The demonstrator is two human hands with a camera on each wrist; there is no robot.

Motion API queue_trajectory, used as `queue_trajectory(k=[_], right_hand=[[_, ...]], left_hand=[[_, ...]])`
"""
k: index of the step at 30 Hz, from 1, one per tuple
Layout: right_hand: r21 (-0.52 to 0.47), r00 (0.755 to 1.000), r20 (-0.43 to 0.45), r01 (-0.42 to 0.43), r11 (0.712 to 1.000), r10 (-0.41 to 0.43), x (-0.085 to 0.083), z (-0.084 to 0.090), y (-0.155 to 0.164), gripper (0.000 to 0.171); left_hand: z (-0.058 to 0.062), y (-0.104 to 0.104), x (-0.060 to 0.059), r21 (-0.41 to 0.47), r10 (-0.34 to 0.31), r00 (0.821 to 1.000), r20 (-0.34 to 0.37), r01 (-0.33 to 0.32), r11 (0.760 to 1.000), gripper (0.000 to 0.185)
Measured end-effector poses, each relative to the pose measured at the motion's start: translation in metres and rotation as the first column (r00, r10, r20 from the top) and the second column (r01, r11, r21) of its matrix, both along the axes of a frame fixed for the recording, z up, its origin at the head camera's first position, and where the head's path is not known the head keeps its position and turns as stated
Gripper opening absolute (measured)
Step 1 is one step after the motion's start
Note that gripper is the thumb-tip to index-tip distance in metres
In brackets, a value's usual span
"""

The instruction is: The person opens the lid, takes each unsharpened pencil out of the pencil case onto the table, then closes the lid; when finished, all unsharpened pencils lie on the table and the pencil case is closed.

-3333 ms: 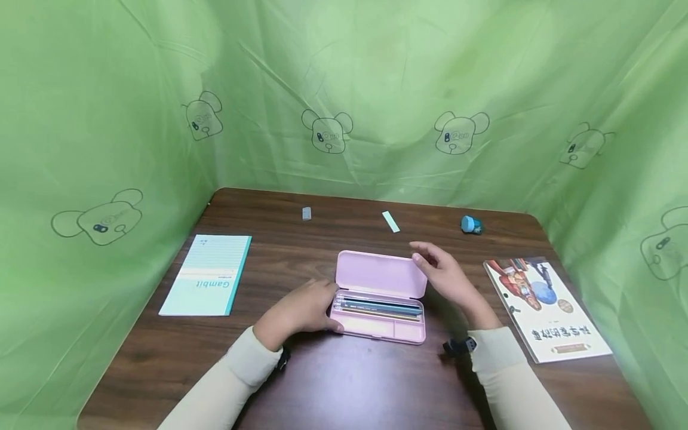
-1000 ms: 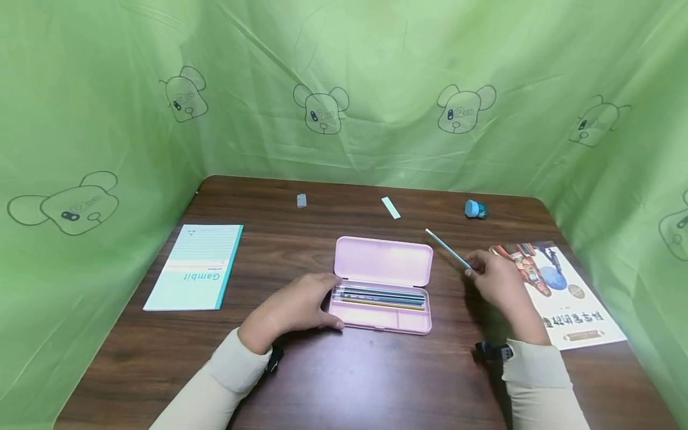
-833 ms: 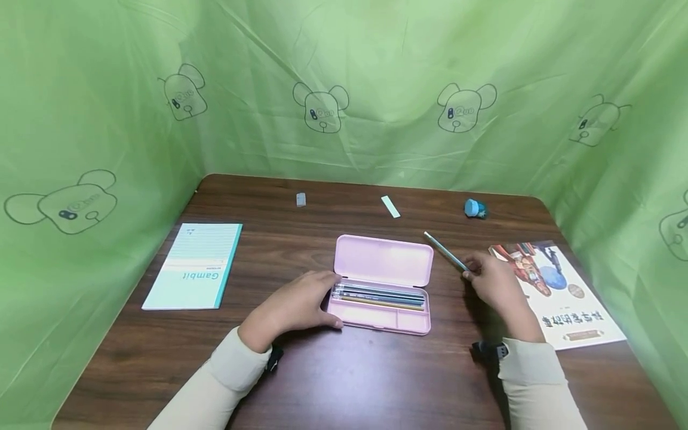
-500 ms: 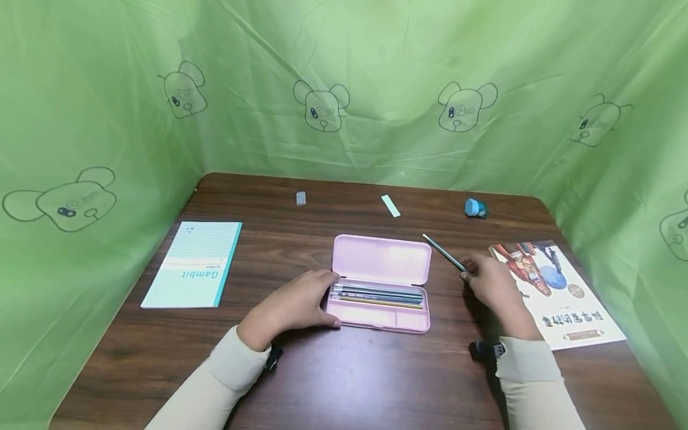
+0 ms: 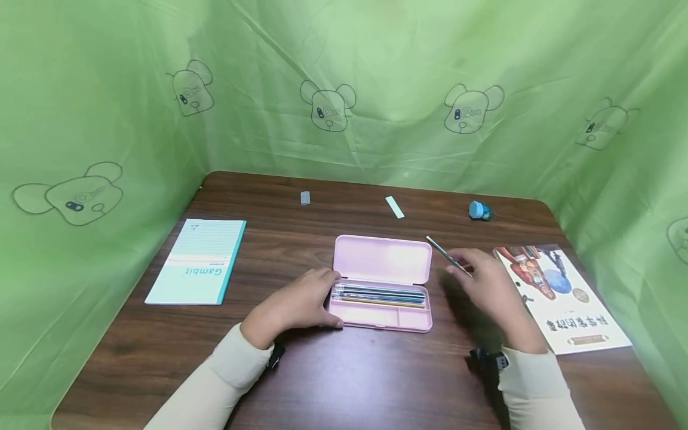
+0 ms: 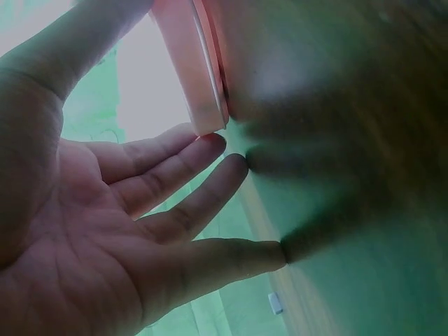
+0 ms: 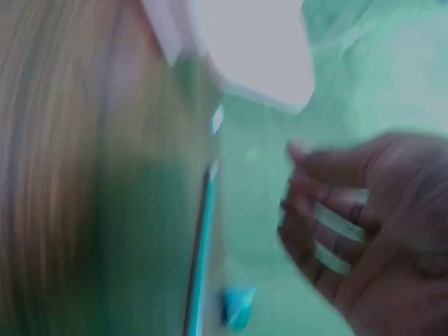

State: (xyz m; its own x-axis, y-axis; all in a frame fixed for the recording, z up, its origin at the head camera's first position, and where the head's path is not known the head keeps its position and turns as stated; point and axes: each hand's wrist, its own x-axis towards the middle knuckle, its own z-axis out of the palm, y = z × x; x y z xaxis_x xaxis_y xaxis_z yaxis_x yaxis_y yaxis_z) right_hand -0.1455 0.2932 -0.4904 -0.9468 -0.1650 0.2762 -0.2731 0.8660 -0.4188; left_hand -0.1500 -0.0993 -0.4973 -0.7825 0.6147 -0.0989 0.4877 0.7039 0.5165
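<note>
A pink pencil case (image 5: 383,260) lies with its lid up in the middle of the table, several pencils (image 5: 378,294) in its long compartment. At its left end rests my left hand (image 5: 295,301), thumb by the front corner and fingers by the hinge; in the left wrist view, fairly straight fingers touch the case wall (image 6: 192,77). To the right of the case a single blue-green pencil (image 7: 201,245) lies on the table. Over its near end is my right hand (image 5: 486,286); the right wrist view, blurred, shows this hand (image 7: 392,231) apart from the pencil, fingers loosely bent around nothing.
A notebook (image 5: 196,263) lies at the left, an illustrated book (image 5: 561,298) at the right. Along the back are a small eraser (image 5: 305,197), a pale flat strip (image 5: 395,206) and a blue pencil sharpener (image 5: 479,210). Green cloth (image 5: 398,137) encloses the table.
The right hand went from the case lid to the right, held a pencil, lowered it onto the table and has now let go. The left hand stays at the case.
</note>
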Motion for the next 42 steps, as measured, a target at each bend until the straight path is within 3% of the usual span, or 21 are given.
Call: queue_trajectory(k=[3, 6, 8, 13, 20, 28, 31, 33, 36, 39, 42], right_hand=[[-0.038, 0.981, -0.046, -0.191, 0.981, 0.190, 0.010, 0.005, -0.028, 0.030], [0.014, 0.942, 0.017, -0.336, 0.942, 0.336, 0.017, 0.003, -0.051, 0.031], [0.066, 0.923, 0.075, -0.382, 0.922, 0.377, 0.019, 0.000, -0.062, 0.032], [0.151, 0.916, 0.125, -0.397, 0.905, 0.381, 0.020, -0.007, -0.069, 0.034], [0.208, 0.908, 0.053, -0.417, 0.885, 0.416, 0.020, -0.013, -0.069, 0.033], [0.196, 0.895, 0.039, -0.444, 0.875, 0.445, 0.020, -0.013, -0.068, 0.034], [0.140, 0.895, -0.026, -0.437, 0.889, 0.444, 0.019, -0.010, -0.063, 0.037], [0.075, 0.900, -0.118, -0.412, 0.908, 0.419, 0.018, -0.007, -0.057, 0.039], [-0.077, 0.919, -0.268, -0.321, 0.944, 0.290, 0.014, -0.002, -0.045, 0.041], [-0.223, 0.933, -0.355, -0.149, 0.964, 0.062, 0.009, 0.003, -0.030, 0.038], [-0.265, 0.928, -0.333, 0.078, 0.961, -0.167, 0.003, 0.004, -0.013, 0.033]], left_hand=[[0.000, 0.001, -0.001, 0.002, -0.005, 1.000, -0.001, 0.005, 1.000, 0.088], [0.000, 0.002, -0.001, 0.006, -0.010, 1.000, -0.002, 0.010, 1.000, 0.087], [0.000, 0.003, -0.001, 0.011, -0.013, 1.000, -0.006, 0.013, 1.000, 0.087], [0.002, 0.005, -0.001, 0.025, -0.015, 1.000, -0.003, 0.015, 1.000, 0.085], [0.002, 0.006, 0.000, 0.033, -0.006, 1.000, 0.012, 0.005, 0.999, 0.084], [0.002, 0.005, 0.001, 0.018, 0.012, 0.999, 0.031, -0.012, 1.000, 0.086], [0.002, 0.005, 0.001, 0.018, 0.010, 1.000, 0.028, -0.011, 1.000, 0.086], [0.002, 0.005, 0.001, 0.024, 0.006, 1.000, 0.020, -0.006, 1.000, 0.085], [0.002, 0.004, 0.001, 0.026, 0.003, 1.000, 0.015, -0.004, 1.000, 0.084], [0.001, 0.002, 0.001, 0.024, 0.006, 1.000, 0.011, -0.006, 1.000, 0.085], [-0.001, 0.001, 0.002, 0.017, 0.013, 1.000, 0.019, -0.013, 1.000, 0.086]])
